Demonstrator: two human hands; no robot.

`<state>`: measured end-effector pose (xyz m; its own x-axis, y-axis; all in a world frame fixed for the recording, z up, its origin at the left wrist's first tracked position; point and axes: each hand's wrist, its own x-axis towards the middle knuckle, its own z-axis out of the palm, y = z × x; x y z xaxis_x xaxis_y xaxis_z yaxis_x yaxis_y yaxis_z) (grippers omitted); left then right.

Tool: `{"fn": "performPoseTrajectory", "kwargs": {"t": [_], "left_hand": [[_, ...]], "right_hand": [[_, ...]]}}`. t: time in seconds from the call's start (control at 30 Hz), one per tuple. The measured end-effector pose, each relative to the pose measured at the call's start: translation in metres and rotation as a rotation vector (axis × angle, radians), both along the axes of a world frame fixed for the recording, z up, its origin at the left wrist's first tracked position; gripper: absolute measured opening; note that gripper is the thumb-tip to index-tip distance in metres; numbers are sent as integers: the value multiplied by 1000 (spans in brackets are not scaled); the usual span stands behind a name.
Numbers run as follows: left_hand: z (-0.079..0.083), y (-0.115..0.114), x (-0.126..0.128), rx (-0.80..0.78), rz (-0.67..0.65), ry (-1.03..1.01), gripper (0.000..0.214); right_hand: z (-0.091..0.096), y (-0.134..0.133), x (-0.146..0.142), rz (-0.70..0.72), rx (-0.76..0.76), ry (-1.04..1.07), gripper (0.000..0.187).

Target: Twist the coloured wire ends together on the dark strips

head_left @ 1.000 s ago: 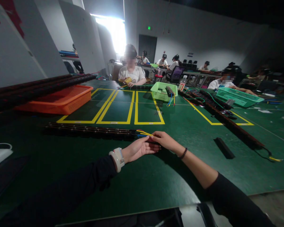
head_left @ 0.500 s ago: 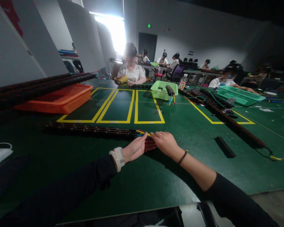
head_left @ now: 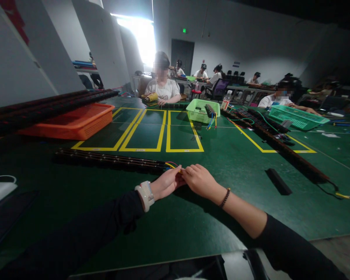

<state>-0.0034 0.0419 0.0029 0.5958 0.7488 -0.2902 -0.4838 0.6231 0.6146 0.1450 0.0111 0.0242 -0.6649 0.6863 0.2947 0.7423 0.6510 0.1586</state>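
A long black strip [head_left: 111, 160] with thin lines along its top lies on the green table, reaching left from my hands. Coloured wires [head_left: 170, 165], yellow, red and blue, come out of its right end. My left hand [head_left: 168, 182] is closed around these wires, thumb on top. Right beside it, my right hand [head_left: 200, 179] pinches the wire ends, its fingers meeting the left fingertips. The wire tips are hidden between the fingers.
An orange basket [head_left: 76, 123] stands at the left under long black strips [head_left: 46, 103]. A light green basket [head_left: 202, 111] sits ahead. To the right lie a short black piece [head_left: 278, 181] and another long strip [head_left: 297, 157]. A co-worker [head_left: 162, 89] sits opposite.
My right hand has turned over slightly and closed nearer my left hand, covering more of the wires. The strip has shifted a little to the left.
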Motion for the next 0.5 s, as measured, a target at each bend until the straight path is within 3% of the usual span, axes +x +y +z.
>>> {"fn": "performPoseTrajectory", "kwargs": {"t": [0.17, 0.3, 0.4, 0.5], "left_hand": [[3, 0, -2, 31, -52, -19, 25], [5, 0, -2, 45, -57, -6, 27], [7, 0, -2, 76, -83, -26, 30], [9, -1, -3, 124, -152, -34, 35]], "right_hand": [[4, 9, 14, -151, -227, 564, 21], [-3, 19, 24, -308, -508, 762, 32], [-8, 20, 23, -263, -801, 879, 35], [-8, 16, 17, -134, -1189, 1090, 40]]}}
